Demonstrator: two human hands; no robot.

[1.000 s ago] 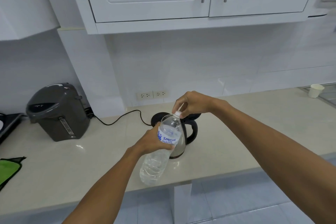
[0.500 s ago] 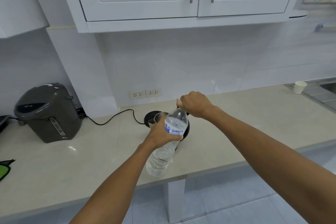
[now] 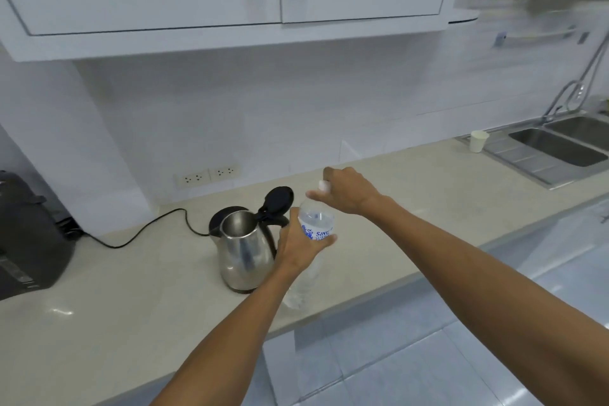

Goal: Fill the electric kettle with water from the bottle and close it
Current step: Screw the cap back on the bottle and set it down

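Kettle (image 3: 246, 249) on counter (image 3: 138, 290), mid-scene, lid (image 3: 279, 198) up, mouth open. Left hand (image 3: 298, 249) just right of it, fingers wrapped round bottle (image 3: 315, 224). Right hand (image 3: 349, 189), a second ago twisting at neck, now lifted clear, fingertips pinching white cap (image 3: 324, 185). Bottle open; pouring likely next.

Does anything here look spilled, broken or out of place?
Nothing stands out. The kettle stands upright on the counter with its lid flipped open, ready for filling. The left hand grips the bottle; the right hand holds a small white cap. No water shows on the counter.
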